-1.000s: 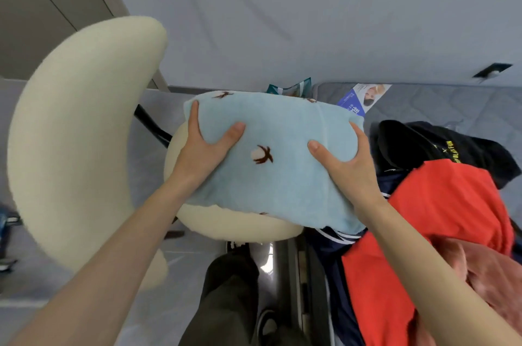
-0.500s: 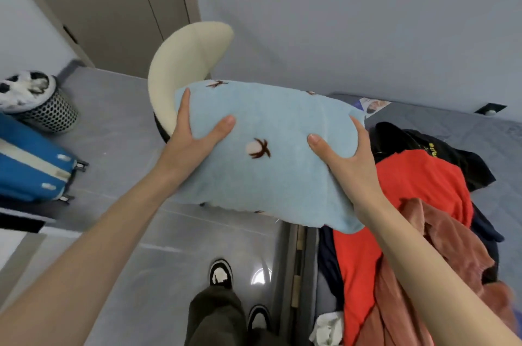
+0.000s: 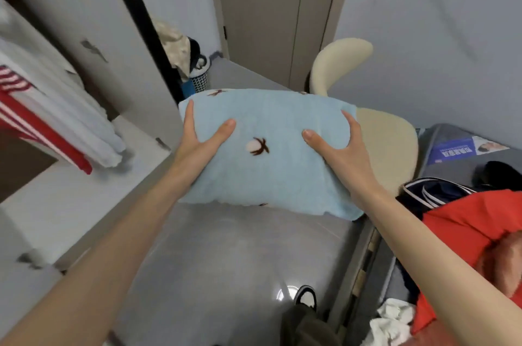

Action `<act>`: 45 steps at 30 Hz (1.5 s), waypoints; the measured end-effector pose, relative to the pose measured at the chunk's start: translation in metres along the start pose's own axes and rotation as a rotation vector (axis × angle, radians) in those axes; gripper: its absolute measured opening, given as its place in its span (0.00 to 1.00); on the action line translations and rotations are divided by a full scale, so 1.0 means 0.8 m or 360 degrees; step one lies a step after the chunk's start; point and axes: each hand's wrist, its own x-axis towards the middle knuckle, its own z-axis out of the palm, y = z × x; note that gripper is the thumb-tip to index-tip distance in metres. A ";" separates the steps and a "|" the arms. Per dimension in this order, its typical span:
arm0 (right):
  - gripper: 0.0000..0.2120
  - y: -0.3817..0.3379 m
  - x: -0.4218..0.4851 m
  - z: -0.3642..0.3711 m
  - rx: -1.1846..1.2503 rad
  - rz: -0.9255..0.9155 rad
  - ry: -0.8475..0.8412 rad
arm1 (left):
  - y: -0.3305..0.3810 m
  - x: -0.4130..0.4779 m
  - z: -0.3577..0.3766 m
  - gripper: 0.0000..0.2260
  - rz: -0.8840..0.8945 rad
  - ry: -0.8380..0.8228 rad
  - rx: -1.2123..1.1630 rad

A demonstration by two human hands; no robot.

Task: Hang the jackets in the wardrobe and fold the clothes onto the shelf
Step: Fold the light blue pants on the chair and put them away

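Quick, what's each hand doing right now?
Left hand: grips the folded blue garment, left side.
Right hand: grips the same garment, right side.

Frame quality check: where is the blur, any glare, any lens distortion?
Head view: motion blur smears the striped clothes at left, while the blue folded cloth, left hand and right hand are fairly sharp; a small glare spot shines on the floor by the shoe; wide-angle distortion slants the wardrobe edge and door.
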 end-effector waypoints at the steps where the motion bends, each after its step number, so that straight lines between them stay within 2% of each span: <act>1: 0.49 -0.011 -0.014 0.026 -0.0005 -0.0034 -0.0046 | -0.005 -0.013 -0.032 0.47 0.0003 0.0060 -0.0005; 4: 0.50 -0.046 -0.057 0.102 -0.0001 -0.0092 -0.0194 | -0.018 -0.055 -0.131 0.47 0.0012 0.0214 -0.0020; 8: 0.49 -0.108 -0.109 0.195 0.0014 -0.0177 -0.0399 | -0.013 -0.113 -0.252 0.40 0.0112 0.0355 -0.0096; 12: 0.50 -0.187 -0.147 0.269 0.0061 -0.0373 -0.0548 | 0.019 -0.158 -0.352 0.33 0.0263 0.0511 -0.0178; 18: 0.50 -0.310 -0.166 0.337 0.0169 -0.0595 -0.0698 | 0.090 -0.185 -0.462 0.32 0.0433 0.0721 -0.0192; 25: 0.50 -0.464 -0.135 0.397 0.0314 -0.0904 -0.0827 | 0.194 -0.160 -0.561 0.32 0.0696 0.0900 -0.0147; 34: 0.51 -0.651 -0.057 0.479 0.0368 -0.1210 -0.0905 | 0.330 -0.093 -0.660 0.32 0.0878 0.1149 -0.0166; 37: 0.51 -0.705 -0.043 0.518 0.0390 -0.1309 -0.0985 | 0.356 -0.077 -0.700 0.32 0.0909 0.1339 -0.0074; 41: 0.50 -0.768 -0.035 0.585 0.0439 -0.1410 -0.1106 | 0.377 -0.059 -0.765 0.37 0.0887 0.1611 -0.0015; 45: 0.50 -0.823 -0.036 0.670 0.0463 -0.1518 -0.1208 | 0.381 -0.041 -0.844 0.33 0.0927 0.1840 0.0026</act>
